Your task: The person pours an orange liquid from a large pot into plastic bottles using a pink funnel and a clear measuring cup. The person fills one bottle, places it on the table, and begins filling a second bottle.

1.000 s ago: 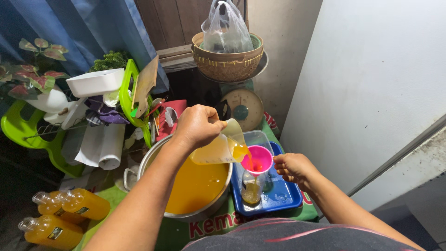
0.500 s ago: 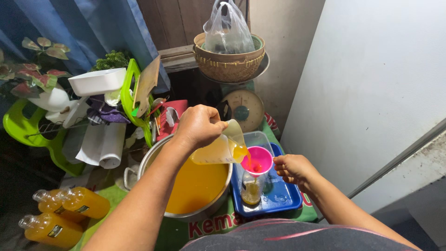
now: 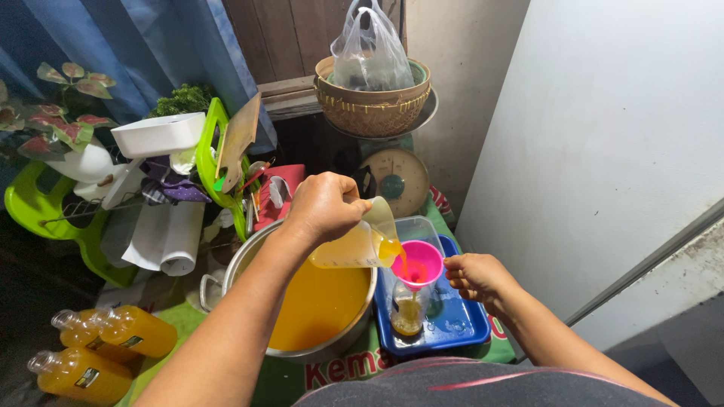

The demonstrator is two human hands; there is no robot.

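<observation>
While tilted, clear plastic jug over round pink funnel

Both forearms are bare, no sleeves, rings or watch showing; the left hand and right hand wear nothing

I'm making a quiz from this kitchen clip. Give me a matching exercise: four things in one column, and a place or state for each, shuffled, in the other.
Things:
1. pink funnel
2. jug
3. big metal pot
4. filled bottles

Places or states:
A. lying on their sides at lower left
B. tilted in the left hand, pouring
C. seated in the mouth of a small bottle
D. holding a lot of orange liquid

Pairs: 1-C, 2-B, 3-D, 4-A
</observation>
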